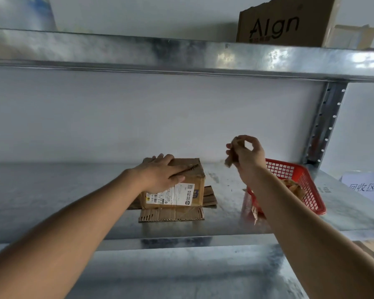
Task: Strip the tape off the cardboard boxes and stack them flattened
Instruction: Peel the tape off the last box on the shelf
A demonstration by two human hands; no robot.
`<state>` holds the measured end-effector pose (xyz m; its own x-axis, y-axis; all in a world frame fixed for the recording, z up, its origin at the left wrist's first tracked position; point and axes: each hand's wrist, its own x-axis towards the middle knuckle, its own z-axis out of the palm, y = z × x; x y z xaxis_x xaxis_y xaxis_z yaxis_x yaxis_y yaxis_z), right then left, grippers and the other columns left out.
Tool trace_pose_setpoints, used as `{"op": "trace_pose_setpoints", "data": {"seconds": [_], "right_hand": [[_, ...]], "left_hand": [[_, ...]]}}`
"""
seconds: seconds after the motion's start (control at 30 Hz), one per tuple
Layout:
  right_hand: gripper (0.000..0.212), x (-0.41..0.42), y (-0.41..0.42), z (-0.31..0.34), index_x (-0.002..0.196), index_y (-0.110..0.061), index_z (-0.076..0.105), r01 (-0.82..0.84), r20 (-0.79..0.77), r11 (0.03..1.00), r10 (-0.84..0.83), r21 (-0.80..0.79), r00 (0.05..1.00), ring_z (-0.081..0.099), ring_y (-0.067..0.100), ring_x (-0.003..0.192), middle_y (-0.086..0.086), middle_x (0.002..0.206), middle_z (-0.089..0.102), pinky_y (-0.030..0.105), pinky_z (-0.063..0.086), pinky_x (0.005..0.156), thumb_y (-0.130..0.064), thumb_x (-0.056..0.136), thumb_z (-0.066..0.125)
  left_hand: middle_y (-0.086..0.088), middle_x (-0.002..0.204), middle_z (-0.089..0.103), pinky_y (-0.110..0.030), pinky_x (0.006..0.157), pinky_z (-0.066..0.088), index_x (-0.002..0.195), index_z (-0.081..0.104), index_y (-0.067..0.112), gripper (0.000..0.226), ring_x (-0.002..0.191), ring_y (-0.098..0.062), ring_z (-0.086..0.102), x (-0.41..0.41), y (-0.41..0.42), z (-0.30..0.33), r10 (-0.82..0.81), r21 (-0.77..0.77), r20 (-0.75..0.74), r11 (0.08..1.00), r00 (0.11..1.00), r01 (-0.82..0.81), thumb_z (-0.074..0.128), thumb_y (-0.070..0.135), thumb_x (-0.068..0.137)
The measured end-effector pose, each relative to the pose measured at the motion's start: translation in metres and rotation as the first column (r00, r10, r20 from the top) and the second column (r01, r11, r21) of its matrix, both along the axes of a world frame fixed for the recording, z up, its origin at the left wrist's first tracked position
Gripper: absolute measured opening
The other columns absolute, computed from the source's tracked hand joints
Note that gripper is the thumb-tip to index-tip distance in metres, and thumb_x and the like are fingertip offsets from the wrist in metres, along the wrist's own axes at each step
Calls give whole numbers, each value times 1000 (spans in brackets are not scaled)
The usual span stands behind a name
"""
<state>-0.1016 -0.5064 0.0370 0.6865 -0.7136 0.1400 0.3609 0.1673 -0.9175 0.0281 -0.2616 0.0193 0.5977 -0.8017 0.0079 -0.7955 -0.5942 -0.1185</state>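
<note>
I see a galvanised metal shelf (63, 190) with a small cardboard box (181, 186) sitting on a stack of flattened cardboard (173, 214) near its middle. To the right stands a red basket (298, 175) holding crumpled brown scraps. My left hand (162, 173) lies flat on the box's top, fingers straight. My right hand (246, 154), raised above the basket's near corner, pinches a strip of brown tape (230, 160) between curled fingers.
</note>
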Motion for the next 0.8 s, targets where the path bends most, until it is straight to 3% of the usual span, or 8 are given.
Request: {"op": "trace_pose_setpoints", "data": {"seconds": [0.1, 0.23, 0.3, 0.33, 0.43, 0.5, 0.67, 0.8], "right_hand": [[23, -14, -18, 3, 110, -21, 57, 160, -32, 976, -167, -147, 985, 64, 20, 57, 26, 102, 71, 35, 55, 47, 1, 101, 59], [43, -19, -8, 3, 119, -30, 47, 119, -30, 886, -148, -449, 989, 72, 23, 64, 20, 99, 69, 44, 62, 55, 5, 98, 61], [67, -17, -4, 3, 132, -41, 35, 93, -78, 816, -167, -571, 983, 75, 22, 69, 10, 97, 71, 36, 62, 57, 4, 94, 67], [68, -17, -3, 3, 135, -40, 35, 94, -98, 777, -197, -622, 976, 75, 19, 68, 6, 97, 72, 29, 60, 56, 1, 93, 70], [29, -21, -7, 1, 109, -24, 68, 110, -146, 663, -319, -741, 936, 73, 12, 62, -4, 91, 77, 31, 62, 60, -5, 89, 78], [25, -28, -12, -3, 87, -26, 78, 100, -182, 632, -367, -769, 912, 68, 17, 53, -7, 83, 78, 29, 59, 52, -1, 89, 74], [29, -54, -32, -12, 77, -26, 83, 107, -222, 556, -491, -824, 842, 67, 17, 58, -16, 68, 73, 17, 46, 45, -1, 83, 69], [11, -71, -47, -7, 86, -20, 84, -39, -355, 515, -532, -856, 769, 63, 7, 65, -8, 77, 76, 18, 43, 53, -11, 79, 86]], "left_hand": [[2, 163, 17, -51, 123, 18, 156, 13, 59, 56, 147, -29, 24, 8, 2, 1, 22, 6, -30, 1000, 999, -22, 17, 72, 102], [1, 155, 27, -53, 116, 28, 153, 11, 64, 54, 137, -27, 35, 5, -9, 1, 22, -38, -21, 999, 1000, -23, 16, 74, 100], [0, 153, 30, -53, 114, 30, 152, 7, 66, 54, 135, -27, 37, -1, -14, -1, 14, -57, -6, 998, 1000, -14, 14, 74, 100], [-1, 153, 31, -53, 114, 30, 152, 5, 66, 54, 135, -28, 38, -3, -17, -1, 12, -68, 0, 998, 1000, -12, 14, 74, 100], [-1, 146, 36, -53, 112, 33, 152, 6, 65, 53, 132, -29, 40, -12, -32, -1, 14, -98, 8, 995, 1000, -13, 15, 72, 100], [-2, 142, 38, -53, 111, 34, 152, 9, 64, 53, 130, -30, 42, -18, -43, -1, 22, -99, 13, 995, 1000, -20, 16, 72, 100], [-4, 136, 41, -55, 108, 37, 150, 13, 64, 51, 127, -33, 45, -28, -70, 1, 4, -100, 16, 995, 1000, -3, 19, 72, 100], [-7, 141, 40, -55, 110, 32, 153, 14, 61, 53, 131, -37, 44, -34, -90, -3, -19, -110, 20, 994, 1000, 21, 19, 71, 101]]}}
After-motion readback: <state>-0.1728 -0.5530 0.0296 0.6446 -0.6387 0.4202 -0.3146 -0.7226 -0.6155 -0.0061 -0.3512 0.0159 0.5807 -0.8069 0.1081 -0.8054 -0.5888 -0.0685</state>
